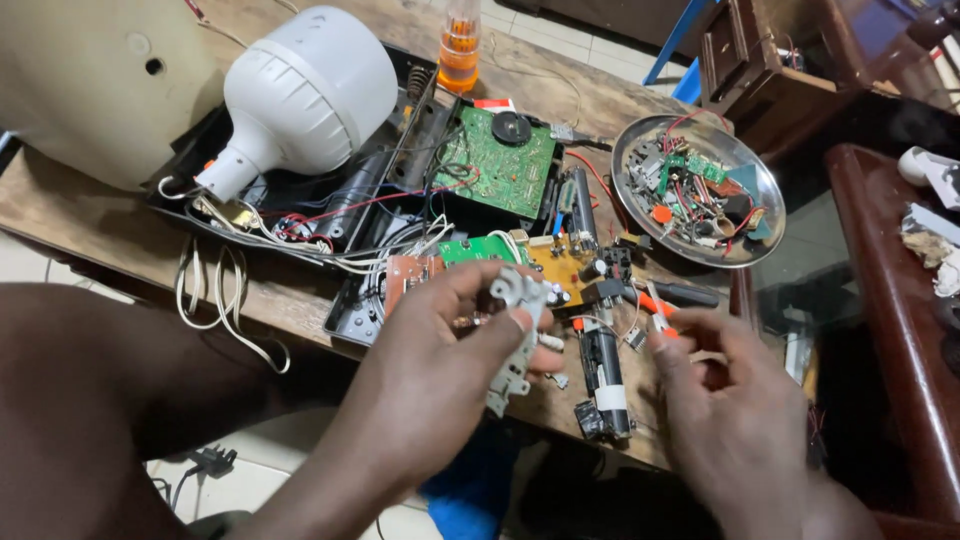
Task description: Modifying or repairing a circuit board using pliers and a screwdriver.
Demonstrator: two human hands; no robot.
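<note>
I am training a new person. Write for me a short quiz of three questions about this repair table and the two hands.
1. True or false: the left hand holds a small grey metal part.
2. What lies in the round metal tray? A) loose small electronic parts B) fruit C) coins
3. Fill in: the big white bulb rests on the open black ____.

Key: 1 true. 2 A. 3 casing. The right hand grips nothing that can be clearly seen.
</note>
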